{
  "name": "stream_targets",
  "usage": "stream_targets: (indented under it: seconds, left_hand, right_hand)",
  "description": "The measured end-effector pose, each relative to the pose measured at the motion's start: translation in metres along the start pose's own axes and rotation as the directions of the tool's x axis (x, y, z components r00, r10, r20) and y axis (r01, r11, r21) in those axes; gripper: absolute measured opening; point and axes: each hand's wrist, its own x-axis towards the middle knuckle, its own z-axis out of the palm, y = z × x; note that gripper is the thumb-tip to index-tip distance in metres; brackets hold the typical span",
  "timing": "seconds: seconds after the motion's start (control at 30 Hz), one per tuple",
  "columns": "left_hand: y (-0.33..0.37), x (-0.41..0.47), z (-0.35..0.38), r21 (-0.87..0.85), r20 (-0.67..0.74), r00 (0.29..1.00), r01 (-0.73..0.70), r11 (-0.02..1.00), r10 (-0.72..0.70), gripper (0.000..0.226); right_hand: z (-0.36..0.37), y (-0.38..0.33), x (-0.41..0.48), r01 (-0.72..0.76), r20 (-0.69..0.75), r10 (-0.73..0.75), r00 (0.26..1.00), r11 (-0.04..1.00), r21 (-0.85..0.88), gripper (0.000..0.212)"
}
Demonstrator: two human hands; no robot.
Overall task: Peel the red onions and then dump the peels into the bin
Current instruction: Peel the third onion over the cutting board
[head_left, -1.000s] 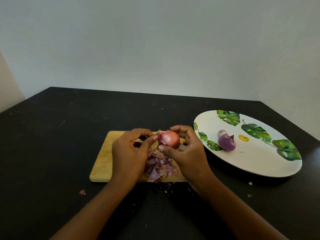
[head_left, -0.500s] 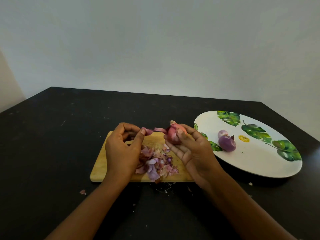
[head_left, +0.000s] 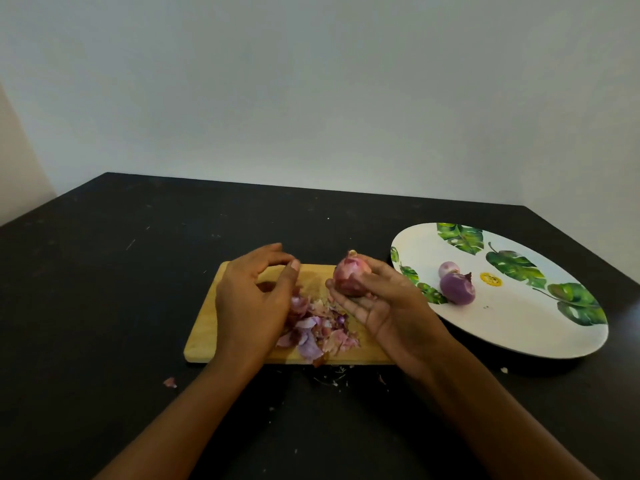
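Right hand point(head_left: 388, 306) cups the onion point(head_left: 351, 277) above the board point(head_left: 207, 327) so skins point(head_left: 315, 329) fall there; left hand point(head_left: 254, 296), at nine o'clock, seems empty, loosely curled.

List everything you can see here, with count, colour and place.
table: one, black, fills the lower view
cutting board: one, light wood, centre
peels: a pile, purple-pink, on the board; scraps on the table before it
plate: one, white with green leaves, right
peeled onions: two, purple, on the plate
red onion: one, reddish-pink, in the right hand
left hand: over the board, nothing visibly held
right hand: holds the red onion
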Motion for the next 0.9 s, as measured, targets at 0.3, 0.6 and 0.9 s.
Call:
stream_targets:
  seconds: [0.3, 0.6, 0.9]
  left_hand:
    - [0.009, -0.007, 0.005, -0.199, 0.27, 0.959, -0.033, 0.979, 0.087, 0.025]
    - [0.005, -0.007, 0.005, -0.244, 0.17, 0.973, -0.109, 0.964, 0.153, 0.024]
    - [0.006, -0.011, 0.005, -0.2, 0.051, 0.986, -0.148, 0.968, 0.161, 0.017]
  right_hand:
    - [-0.002, 0.019, 0.0, 0.152, 0.093, -0.121, 0.988, 0.842, -0.517, 0.046]
    - [-0.005, 0.021, 0.003, 0.092, 0.109, -0.055, 0.993, 0.925, -0.368, 0.048]
    - [0.003, 0.015, -0.003, 0.048, 0.163, -0.014, 0.986, 0.977, -0.21, 0.042]
